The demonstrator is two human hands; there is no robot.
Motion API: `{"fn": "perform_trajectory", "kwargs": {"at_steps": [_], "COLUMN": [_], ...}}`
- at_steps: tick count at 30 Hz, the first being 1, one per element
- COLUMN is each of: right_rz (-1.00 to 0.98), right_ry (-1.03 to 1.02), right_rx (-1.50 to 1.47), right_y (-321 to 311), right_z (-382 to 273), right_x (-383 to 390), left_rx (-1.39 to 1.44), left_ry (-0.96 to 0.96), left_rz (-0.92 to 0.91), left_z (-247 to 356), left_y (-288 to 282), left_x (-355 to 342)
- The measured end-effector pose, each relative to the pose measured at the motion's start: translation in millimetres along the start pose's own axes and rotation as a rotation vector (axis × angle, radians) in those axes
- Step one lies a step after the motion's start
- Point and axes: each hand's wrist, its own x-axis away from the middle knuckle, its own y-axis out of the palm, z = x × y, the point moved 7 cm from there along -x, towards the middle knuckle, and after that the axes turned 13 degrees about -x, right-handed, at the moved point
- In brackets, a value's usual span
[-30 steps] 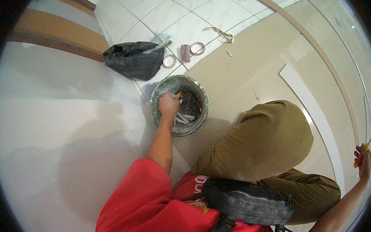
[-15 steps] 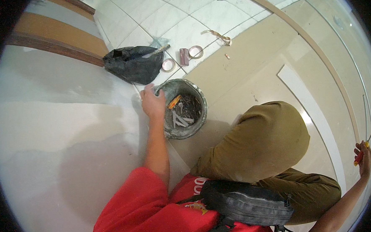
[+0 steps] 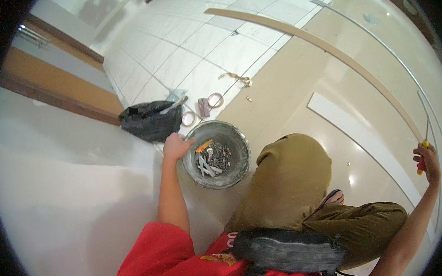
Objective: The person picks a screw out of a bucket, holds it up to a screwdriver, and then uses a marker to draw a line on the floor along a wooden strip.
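My left hand [image 3: 176, 147] is closed over the left rim of a round, grey, dirt-stained bucket [image 3: 241, 159]. Inside the bucket lie an orange-yellow object [image 3: 204, 146], perhaps a cutter, several white strip-like pieces [image 3: 203, 165] and a heap of small dark metal bits [image 3: 224, 157] that look like screws. Far to the right, my right hand [image 3: 430, 161] is wrapped round the red and yellow handle of a screwdriver [image 3: 421, 166]. Its thin shaft points up and away, close to the long strips on the floor.
A black plastic bag [image 3: 147, 123] slumps against the wall behind the bucket. Beside it are tape rolls [image 3: 215, 100] and a brown block [image 3: 203, 107]. A long tan strip [image 3: 321, 44], a metal rod [image 3: 370, 32] and a white panel strip [image 3: 361, 135] lie on the right.
My view has shifted, showing more of the far floor. The bucket appears lower and its inside shows more fully. My left hand stays on the rim; my right still holds the screwdriver.
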Motion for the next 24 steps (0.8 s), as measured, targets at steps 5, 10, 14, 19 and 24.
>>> {"fn": "perform_trajectory", "kwargs": {"at_steps": [5, 10, 14, 19, 24], "right_rz": [0.082, 0.083, 0.160, 0.375, 0.365], "right_ry": [-0.101, -0.225, -0.363, -0.466, -0.472], "right_rx": [0.022, 0.052, -0.016, -0.045, -0.016], "right_y": [7, 30, 63, 97, 162], "right_z": [-14, -73, -94, -130, -210], "right_x": [8, 32, 44, 84, 119], "left_rx": [-0.121, 0.017, 0.085, 0.185, 0.359], "left_ry": [0.190, 0.402, 0.570, 0.887, 1.028], "left_rz": [0.201, 0.422, 0.483, 0.413, 0.335], "left_z": [139, 228, 304, 362, 353], "left_y": [-82, -147, -187, -261, -302], "left_x": [-11, -12, -13, 33, 49]}}
